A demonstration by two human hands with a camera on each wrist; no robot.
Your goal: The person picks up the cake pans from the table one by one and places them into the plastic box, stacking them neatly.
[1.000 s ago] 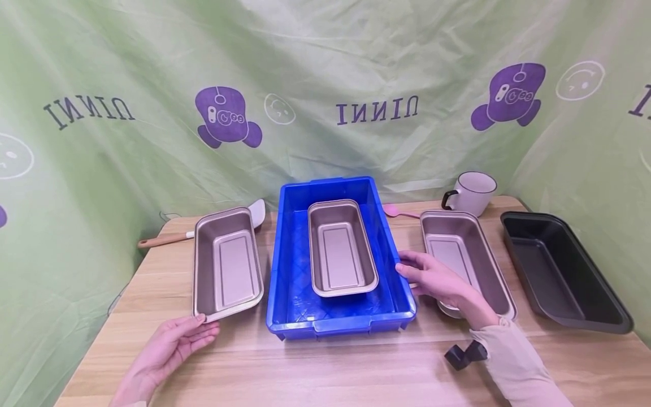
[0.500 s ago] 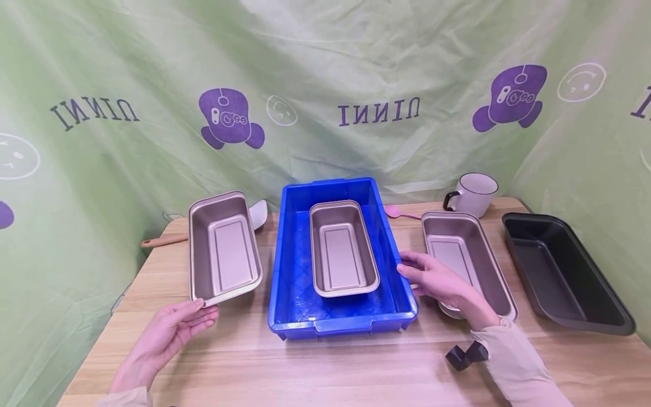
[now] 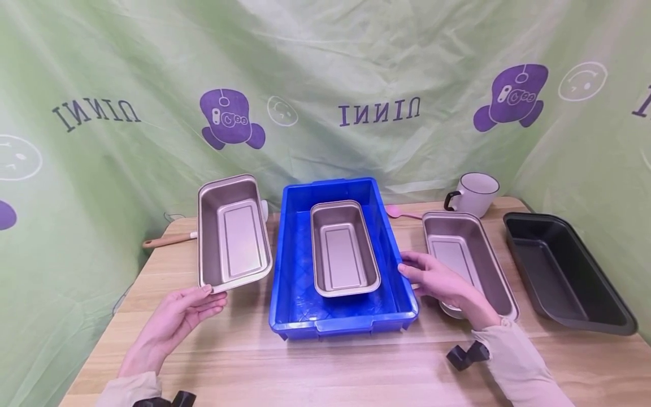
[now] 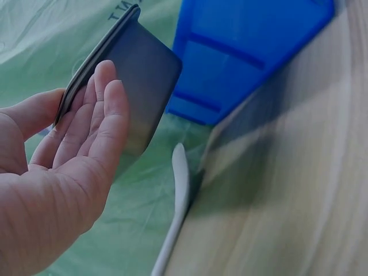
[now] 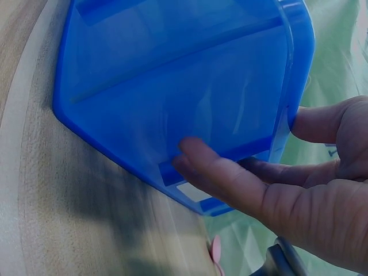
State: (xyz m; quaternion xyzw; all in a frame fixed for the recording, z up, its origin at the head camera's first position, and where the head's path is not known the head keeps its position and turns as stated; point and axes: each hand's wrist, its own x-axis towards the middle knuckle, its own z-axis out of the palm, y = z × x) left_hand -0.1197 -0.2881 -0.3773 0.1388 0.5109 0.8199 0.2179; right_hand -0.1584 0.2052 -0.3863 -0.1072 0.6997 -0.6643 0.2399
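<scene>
My left hand (image 3: 175, 319) pinches the near-left corner of a champagne-coloured loaf pan (image 3: 241, 237) between thumb and fingers. The left wrist view shows this pan (image 4: 146, 69) raised off the table, its fingers underneath the rim. With the thumb at the rim and the fingers along the outer wall, my right hand (image 3: 445, 282) holds the right side of a blue plastic bin (image 3: 343, 327). Inside that bin lies a second champagne loaf pan (image 3: 342, 257). A third matching pan (image 3: 452, 254) is on the table, partly hidden behind my right hand and forearm.
A black loaf pan (image 3: 564, 277) sits at the far right. Behind stand a white mug (image 3: 475, 195) with a dark handle and a pink spoon (image 3: 396, 212). A spatula (image 3: 170, 241) lies at the back left, partly covered by the raised pan. Green cloth (image 3: 325, 68) encloses the table.
My left hand has lifted the loaf pan upward, then shifted it slightly right toward the bin. My right hand has stayed at the bin's rim.
</scene>
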